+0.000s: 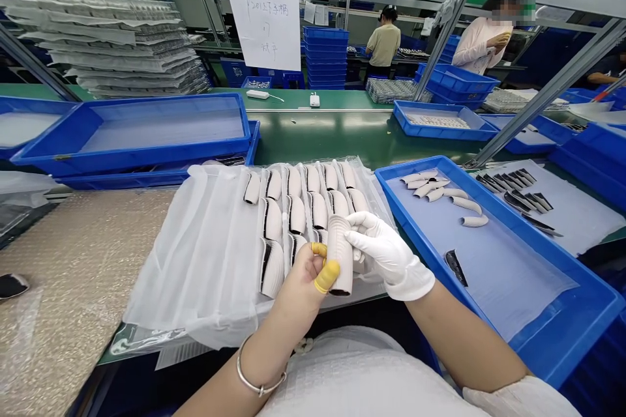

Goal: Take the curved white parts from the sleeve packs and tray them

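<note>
Clock taken from the held shell; left hand (306, 280), yellow cots on thumb and a finger, pinches the lower left side of a cream ribbed shell (341, 254); right hand (386, 251), in a white glove (408, 277), grips the same shell higher up, at its right edge; shell stands near upright between the hands, over the near edge of a sheet-covered tray (205, 254); bangle (239, 368) on left wrist, 7 o'clock; tray holds rows of similar shells (296, 212), mostly 10 to 12 o'clock, dark insides showing on several, some hidden behind the hands; bubble wrap (63, 260) at 9 o'clock, beside the tray; large blue bin (552, 287) at 3 o'clock, lined white; cream shells (430, 189) loose in it at 2, one dark piece (456, 267) at 3; beyond the bin, dark pieces (518, 192) on a white sheet, between 2 and 3.

Farther: blue tray (132, 156) at 10 o'clock; smaller blue tray (445, 132) between 1 and 2, small light pieces inside; tall stack of clear trays (112, 45) at 10; handwritten paper (264, 13) at 11; stacked blue bins (327, 62) at 12; one co-worker (384, 42) between 12 and 1, another (474, 45) between 1 and 2.
</note>
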A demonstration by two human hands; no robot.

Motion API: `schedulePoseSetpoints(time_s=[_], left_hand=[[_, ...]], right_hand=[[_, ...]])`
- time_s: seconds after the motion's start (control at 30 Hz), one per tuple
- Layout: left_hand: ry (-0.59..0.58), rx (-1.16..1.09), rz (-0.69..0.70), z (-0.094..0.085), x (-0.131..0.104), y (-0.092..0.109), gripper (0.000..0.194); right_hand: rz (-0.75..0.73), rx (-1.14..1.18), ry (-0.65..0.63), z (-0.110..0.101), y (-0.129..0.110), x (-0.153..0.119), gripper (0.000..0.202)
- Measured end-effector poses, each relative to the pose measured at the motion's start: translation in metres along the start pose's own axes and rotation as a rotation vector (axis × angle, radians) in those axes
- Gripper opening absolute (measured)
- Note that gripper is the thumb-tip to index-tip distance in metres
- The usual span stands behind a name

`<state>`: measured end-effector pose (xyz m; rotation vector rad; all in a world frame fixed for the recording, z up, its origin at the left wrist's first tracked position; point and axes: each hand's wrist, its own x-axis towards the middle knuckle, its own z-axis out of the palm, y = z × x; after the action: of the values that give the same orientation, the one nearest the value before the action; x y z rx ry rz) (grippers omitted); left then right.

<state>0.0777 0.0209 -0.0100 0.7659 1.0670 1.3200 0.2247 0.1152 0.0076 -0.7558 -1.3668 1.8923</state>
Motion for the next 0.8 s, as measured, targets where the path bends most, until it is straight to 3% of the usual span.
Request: schedulePoseSetpoints(time_s=[0.27, 0.43, 0.5, 0.6, 0.7, 0.8], left_hand=[[-0.002, 0.058, -0.004, -0.004, -0.004, 0.009, 0.048], [0.036, 0.203, 0.036, -0.024, -0.016, 0.021, 0.045], [0.071, 0.267, 0.073, -0.04, -0.024, 0.025, 0.044], [0.22, 0.366, 0.138, -0.067, -0.039, 0.03, 0.05], [0.428, 0.398, 0.215, -0.086, -0.052, 0.031, 0.047], [0.508, 0.375, 0.221, -0.096, -0.059, 0.028, 0.045]], right_hand=[[0.059, -0.113, -0.044, 0.007, -0.008, 0.002, 0.034], [0.067, -0.357, -0.244, 0.034, -0.038, 0.017, 0.033], [0.049, -0.432, -0.311, 0.048, -0.047, 0.036, 0.034], [0.082, -0.531, -0.278, 0.072, -0.048, 0.08, 0.035], [0.13, -0.652, -0.25, 0.097, -0.037, 0.128, 0.034], [0.179, -0.886, -0.253, 0.123, -0.021, 0.165, 0.034]])
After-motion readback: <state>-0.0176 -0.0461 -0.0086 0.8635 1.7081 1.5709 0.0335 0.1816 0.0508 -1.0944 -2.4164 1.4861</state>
